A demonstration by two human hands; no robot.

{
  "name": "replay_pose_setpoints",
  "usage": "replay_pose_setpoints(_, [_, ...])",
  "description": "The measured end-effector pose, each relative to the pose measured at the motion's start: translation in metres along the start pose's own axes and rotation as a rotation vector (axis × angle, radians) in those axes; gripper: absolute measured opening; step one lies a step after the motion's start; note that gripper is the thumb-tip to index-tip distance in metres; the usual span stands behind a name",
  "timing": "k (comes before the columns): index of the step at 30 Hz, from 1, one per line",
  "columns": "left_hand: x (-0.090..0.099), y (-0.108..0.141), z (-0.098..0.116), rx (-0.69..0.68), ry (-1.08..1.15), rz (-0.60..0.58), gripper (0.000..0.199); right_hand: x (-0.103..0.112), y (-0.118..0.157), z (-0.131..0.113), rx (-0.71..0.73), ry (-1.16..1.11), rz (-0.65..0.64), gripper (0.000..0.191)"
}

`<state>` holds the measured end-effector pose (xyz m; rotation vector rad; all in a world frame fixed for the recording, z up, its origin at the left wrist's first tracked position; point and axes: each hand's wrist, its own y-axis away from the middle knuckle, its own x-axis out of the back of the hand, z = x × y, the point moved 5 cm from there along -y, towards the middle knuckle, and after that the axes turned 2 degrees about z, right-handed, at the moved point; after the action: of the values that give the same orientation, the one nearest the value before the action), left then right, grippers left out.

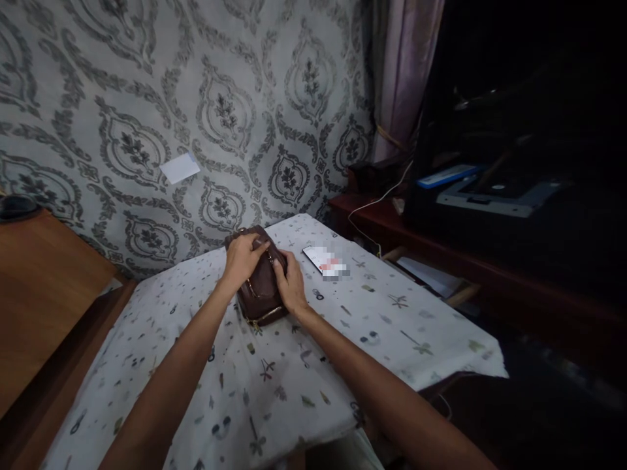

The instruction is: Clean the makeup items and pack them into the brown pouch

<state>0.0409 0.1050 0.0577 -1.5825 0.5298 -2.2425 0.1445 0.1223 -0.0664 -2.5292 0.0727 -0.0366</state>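
A dark brown bag (259, 290) with gold zippers lies on the white patterned cloth (304, 365). My left hand (241, 260) rests over the bag's upper left part, its fingers bent together near a zipper at the middle. Along the bag's right side, my right hand (290, 282) grips the edge, thumb on top. Both hands are closed against the bag. To the right of them lies a phone (316, 258) with a lit screen, touched by neither hand.
A patterned wall (225, 111) rises behind the table. Brown wooden furniture (44, 287) stands at the left. On the right are a dark red shelf (372, 219), a white cable (379, 203) and a large dark glossy surface (519, 117).
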Motion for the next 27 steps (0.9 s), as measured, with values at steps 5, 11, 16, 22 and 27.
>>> replay_pose_setpoints(5, [-0.005, 0.001, -0.01, 0.082, 0.222, 0.023, 0.021, -0.003, 0.002, -0.003, 0.046, 0.068, -0.007, 0.042])
replay_pose_setpoints(11, [-0.005, 0.008, -0.011, 0.075, 0.382, 0.016, 0.033, -0.004, 0.0, -0.001, 0.056, 0.066, -0.004, 0.041])
replay_pose_setpoints(16, [-0.004, 0.016, -0.01, 0.058, 0.399, 0.014, 0.029, -0.003, 0.0, -0.001, 0.039, 0.05, 0.004, 0.042])
replay_pose_setpoints(22, [-0.005, 0.017, -0.009, -0.041, 0.308, -0.004, 0.022, -0.003, 0.0, -0.003, 0.018, 0.068, -0.002, 0.042])
replay_pose_setpoints(27, [0.008, 0.02, -0.005, -0.207, 0.096, 0.012, 0.017, -0.001, 0.002, -0.006, 0.004, 0.105, -0.011, 0.045])
